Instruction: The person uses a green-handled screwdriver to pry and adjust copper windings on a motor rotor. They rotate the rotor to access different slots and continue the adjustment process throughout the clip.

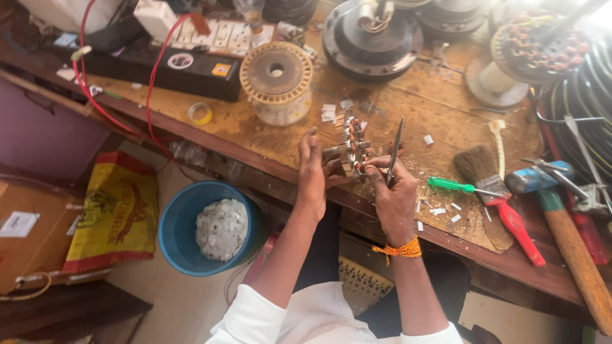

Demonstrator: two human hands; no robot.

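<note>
- Here, I am working over the scuffed wooden surface [408,108], littered with pale paper scraps.
- My left hand [312,175] is clenching the small slotted stator core [352,148], ribbed metal wound with copper, held just above the surface edge.
- My right hand [392,191] is pinching a thin metal rod [395,143]; I judge it best kept steady and in line with the slot.

This is a small repair workshop for electric motors. A worn, scratched wooden workbench [408,108] carries wound motor parts [539,48], round metal housings [373,38], a wire spool [277,79], a hammer [561,216], a green screwdriver [456,186], a red-handled brush [497,191] and a switchboard [213,35] with red wires [150,89]. Below stands a blue bucket [175,223] of white scraps.
</note>
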